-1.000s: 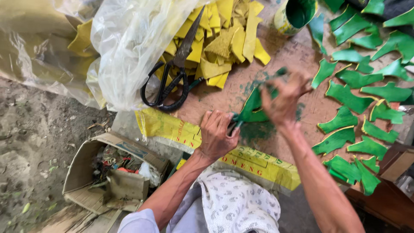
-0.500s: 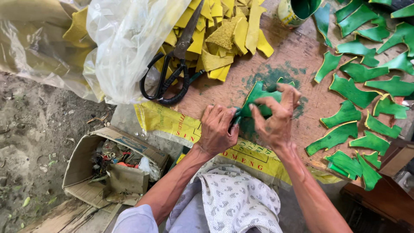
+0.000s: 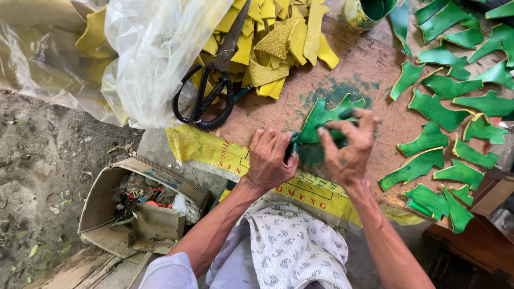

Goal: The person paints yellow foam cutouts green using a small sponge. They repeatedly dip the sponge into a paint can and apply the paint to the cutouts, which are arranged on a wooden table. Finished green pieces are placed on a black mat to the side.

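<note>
Two hands on one piece here: the left hand [image 3: 270, 160] pinches the near-left tip of a green leaf-shaped cutout [image 3: 324, 118] and the right hand [image 3: 348, 147] curls over its right edge, fingers closed on it, pressing it to the tabletop [image 3: 369, 69]. Looks thin, light and floppy to me, and the green coat may be wet and smeary, so I'd grab the edges or tips only. Down-left of the left hand, a torn cardboard box [image 3: 115, 208] on the ground holds scraps and junk. Right of the right hand lie lots of green painted pieces [image 3: 428, 109]. Beyond the hands: black scissors [image 3: 211, 91] on a heap of yellow cutouts [image 3: 278, 35], a clear plastic bag [image 3: 155, 48] with more yellow ones, and a small tin [image 3: 364, 13] with green inside.
</note>
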